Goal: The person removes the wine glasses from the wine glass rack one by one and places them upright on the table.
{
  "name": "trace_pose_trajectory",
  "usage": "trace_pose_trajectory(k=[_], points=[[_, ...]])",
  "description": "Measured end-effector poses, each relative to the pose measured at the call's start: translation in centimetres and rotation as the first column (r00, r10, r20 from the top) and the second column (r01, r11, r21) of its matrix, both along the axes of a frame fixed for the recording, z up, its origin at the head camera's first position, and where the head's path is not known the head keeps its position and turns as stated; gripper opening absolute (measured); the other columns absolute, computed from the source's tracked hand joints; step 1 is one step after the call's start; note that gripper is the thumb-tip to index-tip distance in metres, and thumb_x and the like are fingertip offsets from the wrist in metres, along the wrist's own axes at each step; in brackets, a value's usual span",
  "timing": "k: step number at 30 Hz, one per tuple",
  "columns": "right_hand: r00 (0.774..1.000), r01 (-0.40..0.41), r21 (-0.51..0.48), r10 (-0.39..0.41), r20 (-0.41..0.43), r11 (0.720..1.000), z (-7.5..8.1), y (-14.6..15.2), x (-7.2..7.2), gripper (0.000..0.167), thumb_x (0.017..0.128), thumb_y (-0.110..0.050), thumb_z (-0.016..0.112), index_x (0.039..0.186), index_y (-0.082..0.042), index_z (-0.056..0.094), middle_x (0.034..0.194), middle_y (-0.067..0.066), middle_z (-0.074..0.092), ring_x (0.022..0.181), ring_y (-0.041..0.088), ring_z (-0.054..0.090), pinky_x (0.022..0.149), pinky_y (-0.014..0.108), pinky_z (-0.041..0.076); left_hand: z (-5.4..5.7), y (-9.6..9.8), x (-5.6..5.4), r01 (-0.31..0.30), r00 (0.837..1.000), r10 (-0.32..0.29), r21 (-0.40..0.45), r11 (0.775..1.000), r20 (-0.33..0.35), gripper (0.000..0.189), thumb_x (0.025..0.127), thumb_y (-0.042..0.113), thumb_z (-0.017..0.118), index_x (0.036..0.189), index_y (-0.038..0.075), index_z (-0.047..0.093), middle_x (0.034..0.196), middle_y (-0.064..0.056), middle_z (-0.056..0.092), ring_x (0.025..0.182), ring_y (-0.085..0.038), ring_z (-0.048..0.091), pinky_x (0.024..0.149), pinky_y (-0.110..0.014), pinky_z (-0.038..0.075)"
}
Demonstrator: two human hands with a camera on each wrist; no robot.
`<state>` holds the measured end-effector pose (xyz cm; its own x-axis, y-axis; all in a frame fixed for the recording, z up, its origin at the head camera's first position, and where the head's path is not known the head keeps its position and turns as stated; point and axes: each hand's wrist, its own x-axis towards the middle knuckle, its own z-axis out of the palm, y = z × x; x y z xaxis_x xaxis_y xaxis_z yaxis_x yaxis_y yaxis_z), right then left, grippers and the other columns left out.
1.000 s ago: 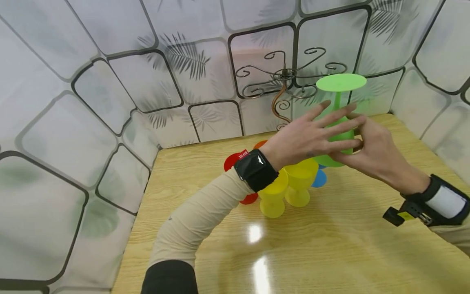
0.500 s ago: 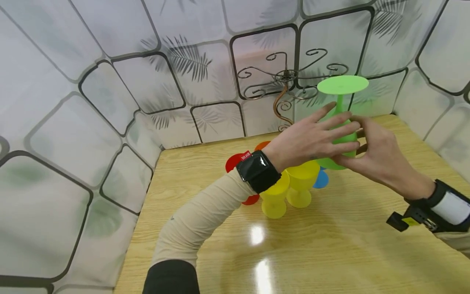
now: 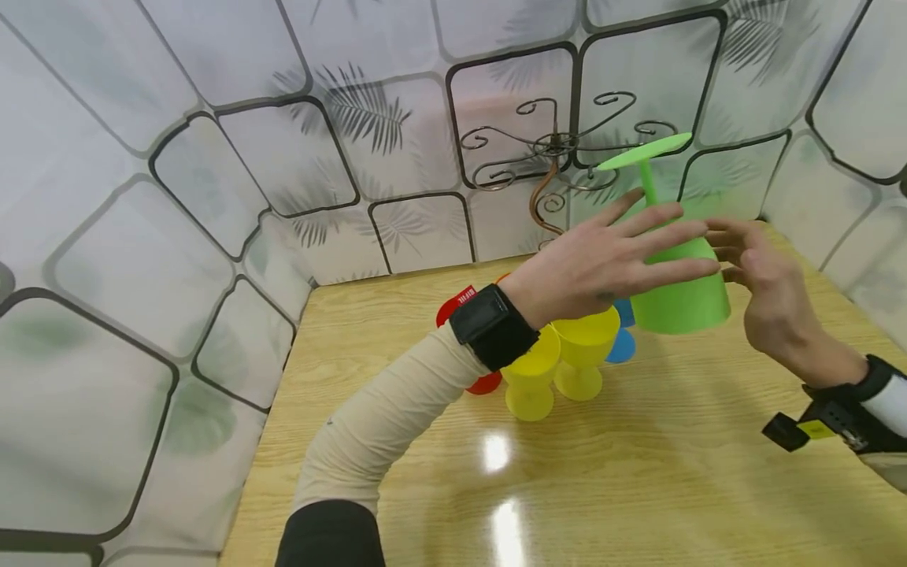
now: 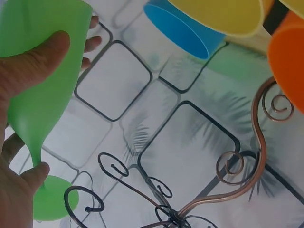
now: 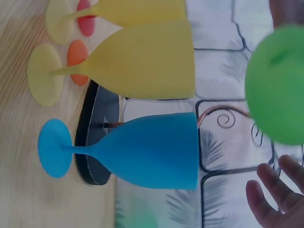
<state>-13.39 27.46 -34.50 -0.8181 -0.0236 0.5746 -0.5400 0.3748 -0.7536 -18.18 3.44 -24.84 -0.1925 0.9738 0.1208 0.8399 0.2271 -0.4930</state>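
A green plastic goblet (image 3: pixel 680 295) hangs upside down and tilted above the table, its round foot uppermost. My left hand (image 3: pixel 591 264) holds it, fingers spread across the bowl and stem in the head view. Skin shows against the bowl and at the stem of the goblet (image 4: pixel 45 90) in the left wrist view. Just to its right is my right hand (image 3: pixel 768 295), fingers loosely bent and holding nothing. Below stand yellow goblets (image 3: pixel 584 339), a blue goblet (image 5: pixel 152 152) and red and orange ones, partly hidden by my left arm.
Behind the goblets rises a metal rack (image 3: pixel 556 146) with curled arms and a copper-coloured stem on a dark base (image 5: pixel 92 166). The wooden table (image 3: pixel 638 472) meets a patterned curtain (image 3: pixel 418 228) at the back and sides.
My right hand has let go of the green goblet and drawn away to the right. The goblet has tilted, its foot shifting left and its mouth swinging right.
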Motion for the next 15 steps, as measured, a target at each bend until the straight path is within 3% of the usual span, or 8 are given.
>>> trace_pose_trajectory(k=[2, 5, 7, 9, 11, 12, 14, 15], points=[[0.996, 0.019, -0.079, -0.012, 0.087, 0.997, -0.15, 0.48, -0.04, 0.042, 0.108, -0.024, 0.032, 0.144, -0.021, 0.055, 0.127, -0.012, 0.058, 0.114, 0.004, 0.054, 0.089, 0.016, 0.039, 0.14, 0.14, 0.1, 0.011, 1.0, -0.012, 0.014, 1.0, 0.029, 0.068, 0.103, 0.003, 0.047, 0.162, 0.033, 0.029, 0.168, -0.005, 0.026, 0.156, -0.026, 0.022, 0.128, -0.048, 0.003], [0.994, 0.079, -0.045, -0.075, 0.085, 0.996, -0.34, 0.93, -0.09, 0.044, 0.108, -0.019, 0.028, 0.144, -0.02, 0.055, 0.126, -0.017, 0.057, 0.121, 0.003, 0.053, 0.094, 0.016, 0.039, 0.25, 0.32, 0.27, 0.041, 0.996, -0.046, 0.054, 0.998, 0.08, 0.063, 0.105, 0.016, 0.055, 0.161, 0.031, 0.032, 0.167, -0.006, 0.029, 0.155, -0.025, 0.024, 0.129, -0.044, 0.007], [0.998, 0.057, -0.077, -0.055, 0.024, 0.995, -0.46, 1.09, -0.12, 0.043, 0.109, -0.015, 0.03, 0.143, -0.012, 0.055, 0.125, -0.013, 0.059, 0.125, 0.003, 0.053, 0.096, 0.013, 0.043, 0.32, 0.42, 0.35, 0.063, 0.992, -0.073, 0.092, 0.994, 0.102, 0.063, 0.103, 0.028, 0.062, 0.16, 0.031, 0.035, 0.166, -0.005, 0.031, 0.154, -0.024, 0.026, 0.129, -0.04, 0.011], [0.998, -0.029, -0.169, 0.019, -0.057, 0.985, -0.53, 1.15, -0.21, 0.04, 0.108, -0.01, 0.033, 0.14, -0.003, 0.056, 0.124, -0.005, 0.062, 0.126, 0.006, 0.057, 0.089, 0.011, 0.05, 0.37, 0.5, 0.39, 0.088, 0.984, -0.108, 0.141, 0.986, 0.141, 0.067, 0.098, 0.036, 0.068, 0.158, 0.029, 0.039, 0.165, -0.005, 0.034, 0.153, -0.024, 0.027, 0.128, -0.036, 0.012], [0.987, -0.121, -0.233, 0.091, -0.134, 0.965, -0.53, 1.17, -0.3, 0.037, 0.108, -0.004, 0.034, 0.137, 0.005, 0.055, 0.123, 0.003, 0.064, 0.117, 0.01, 0.063, 0.081, 0.011, 0.054, 0.45, 0.54, 0.42, 0.106, 0.974, -0.139, 0.181, 0.978, 0.178, 0.068, 0.096, 0.035, 0.071, 0.156, 0.027, 0.042, 0.164, -0.005, 0.035, 0.152, -0.024, 0.029, 0.127, -0.032, 0.011], [0.98, -0.148, -0.241, 0.109, -0.168, 0.959, -0.55, 1.19, -0.32, 0.036, 0.107, -0.002, 0.036, 0.136, 0.008, 0.055, 0.122, 0.004, 0.064, 0.111, 0.009, 0.065, 0.075, 0.009, 0.054, 0.51, 0.57, 0.45, 0.112, 0.97, -0.149, 0.196, 0.974, 0.19, 0.069, 0.095, 0.035, 0.073, 0.156, 0.026, 0.043, 0.164, -0.005, 0.036, 0.152, -0.025, 0.029, 0.127, -0.031, 0.009], [0.962, -0.2, -0.236, 0.145, -0.233, 0.951, -0.63, 1.18, -0.39, 0.033, 0.105, 0.001, 0.044, 0.135, 0.013, 0.052, 0.124, 0.005, 0.065, 0.108, 0.009, 0.066, 0.079, 0.011, 0.054, 0.67, 0.63, 0.47, 0.117, 0.959, -0.167, 0.216, 0.969, 0.228, 0.07, 0.093, 0.031, 0.075, 0.156, 0.024, 0.044, 0.164, -0.006, 0.036, 0.152, -0.025, 0.029, 0.126, -0.029, 0.005], [0.958, -0.172, -0.182, 0.121, -0.262, 0.968, -0.62, 1.13, -0.35, 0.035, 0.106, -0.005, 0.049, 0.135, 0.015, 0.05, 0.126, 0.001, 0.065, 0.107, 0.007, 0.065, 0.083, 0.011, 0.052, 0.77, 0.66, 0.49, 0.119, 0.955, -0.172, 0.221, 0.968, 0.24, 0.071, 0.093, 0.03, 0.076, 0.156, 0.023, 0.043, 0.164, -0.007, 0.036, 0.152, -0.025, 0.029, 0.126, -0.028, 0.004]])
